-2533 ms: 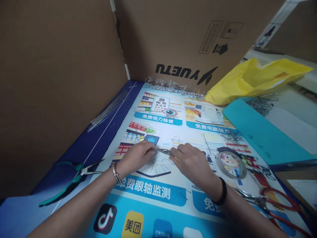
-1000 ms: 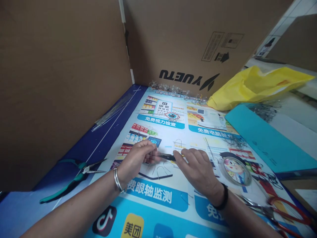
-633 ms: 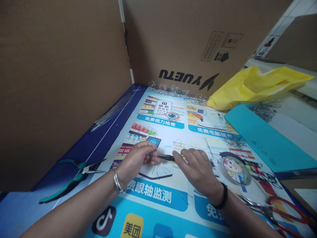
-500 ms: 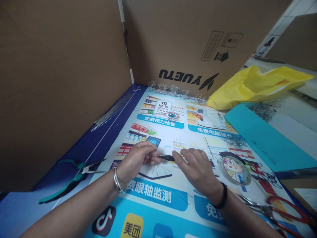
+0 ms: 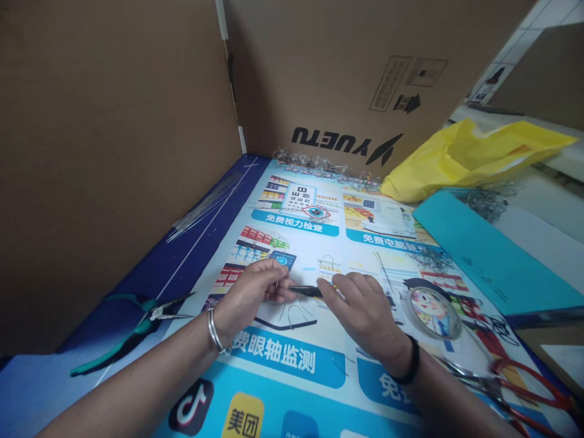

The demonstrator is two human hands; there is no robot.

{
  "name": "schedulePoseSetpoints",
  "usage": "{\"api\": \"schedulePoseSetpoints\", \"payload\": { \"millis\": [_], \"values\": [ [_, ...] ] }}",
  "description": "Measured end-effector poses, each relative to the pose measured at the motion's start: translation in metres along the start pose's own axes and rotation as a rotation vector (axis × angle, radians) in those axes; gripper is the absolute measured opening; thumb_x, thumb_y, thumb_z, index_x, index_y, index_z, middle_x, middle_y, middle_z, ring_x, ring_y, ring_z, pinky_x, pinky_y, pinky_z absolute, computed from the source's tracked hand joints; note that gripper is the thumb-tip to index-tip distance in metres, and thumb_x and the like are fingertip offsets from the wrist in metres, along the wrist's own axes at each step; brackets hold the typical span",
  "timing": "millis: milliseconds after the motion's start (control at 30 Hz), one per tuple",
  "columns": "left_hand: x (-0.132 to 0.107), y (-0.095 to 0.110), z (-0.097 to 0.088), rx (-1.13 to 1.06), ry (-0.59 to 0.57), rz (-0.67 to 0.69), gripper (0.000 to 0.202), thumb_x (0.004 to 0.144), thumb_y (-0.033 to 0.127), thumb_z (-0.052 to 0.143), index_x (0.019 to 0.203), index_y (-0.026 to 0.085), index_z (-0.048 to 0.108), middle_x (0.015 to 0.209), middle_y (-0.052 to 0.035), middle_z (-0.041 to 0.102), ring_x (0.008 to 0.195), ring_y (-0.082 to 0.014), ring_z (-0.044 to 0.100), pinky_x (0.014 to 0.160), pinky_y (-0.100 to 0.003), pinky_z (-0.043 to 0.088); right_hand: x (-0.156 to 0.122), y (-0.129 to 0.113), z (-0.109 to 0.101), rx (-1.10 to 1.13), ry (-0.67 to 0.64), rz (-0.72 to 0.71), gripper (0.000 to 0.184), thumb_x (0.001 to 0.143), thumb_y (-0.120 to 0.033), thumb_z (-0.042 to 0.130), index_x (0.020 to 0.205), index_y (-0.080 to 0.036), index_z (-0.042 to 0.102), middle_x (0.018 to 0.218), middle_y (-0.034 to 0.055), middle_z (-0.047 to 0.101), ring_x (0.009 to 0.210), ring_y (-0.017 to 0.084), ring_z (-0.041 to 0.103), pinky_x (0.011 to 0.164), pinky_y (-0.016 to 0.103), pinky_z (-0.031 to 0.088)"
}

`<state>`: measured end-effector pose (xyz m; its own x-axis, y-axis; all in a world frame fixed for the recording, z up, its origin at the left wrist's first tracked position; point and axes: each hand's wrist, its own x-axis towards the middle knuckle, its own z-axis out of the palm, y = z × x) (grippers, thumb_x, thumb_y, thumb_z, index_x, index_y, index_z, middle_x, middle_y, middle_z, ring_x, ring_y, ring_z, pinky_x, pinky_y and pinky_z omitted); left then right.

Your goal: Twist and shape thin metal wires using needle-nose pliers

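My right hand (image 5: 360, 304) is closed around slim pliers (image 5: 306, 291) with a dark, tapered nose pointing left; most of the handle is hidden in the palm. The tip reaches the fingers of my left hand (image 5: 260, 286), which are pinched together on a thin wire (image 5: 276, 283), only a short bit of which shows. Below the hands, several short bent wires (image 5: 294, 315) lie on the printed poster (image 5: 328, 389). Another bent wire (image 5: 326, 260) rests just beyond my hands.
Green-handled pliers (image 5: 137, 328) lie open at left, near straight wires (image 5: 205, 207). To the right are a tape roll (image 5: 433, 313), red-handled scissors (image 5: 524, 389), a turquoise folder (image 5: 493, 255) and a yellow bag (image 5: 469, 161). Cardboard walls (image 5: 114, 152) enclose the left and back. Wire pieces (image 5: 319, 163) line the back.
Both hands stay nearly in place, with the pliers' tip still at the left fingers. The view has shifted very slightly.
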<state>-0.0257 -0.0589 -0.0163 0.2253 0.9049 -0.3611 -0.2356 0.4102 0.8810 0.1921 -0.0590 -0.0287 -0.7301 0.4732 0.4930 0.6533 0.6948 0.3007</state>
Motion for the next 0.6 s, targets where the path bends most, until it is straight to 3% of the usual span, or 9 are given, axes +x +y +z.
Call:
{"api": "schedulePoseSetpoints", "payload": {
  "millis": [267,600],
  "values": [
    [-0.0002,0.0010,0.0009,0.043,-0.017,0.084,0.020,0.083,0.032,0.055,0.072,0.016,0.052,0.069,0.0002,0.060,0.065,-0.0139,0.064,0.058,-0.023,0.040,0.0003,0.0008,0.0032,0.043,-0.053,0.053,0.017,0.086,-0.019,0.054,0.101,-0.016,0.060,0.079,0.0047,0.059,0.072,0.018,0.046,0.064,0.033,0.032],
    [0.0045,0.0025,-0.0071,0.318,-0.083,0.273,0.018,0.082,0.031,0.056,0.071,0.016,0.058,0.069,0.0002,0.059,0.064,-0.0109,0.053,0.062,-0.023,0.039,0.0030,0.0021,0.0004,0.321,-0.168,0.162,0.017,0.088,-0.031,0.052,0.092,-0.017,0.062,0.078,0.0048,0.062,0.076,0.015,0.057,0.064,0.026,0.042]
  ]
}}
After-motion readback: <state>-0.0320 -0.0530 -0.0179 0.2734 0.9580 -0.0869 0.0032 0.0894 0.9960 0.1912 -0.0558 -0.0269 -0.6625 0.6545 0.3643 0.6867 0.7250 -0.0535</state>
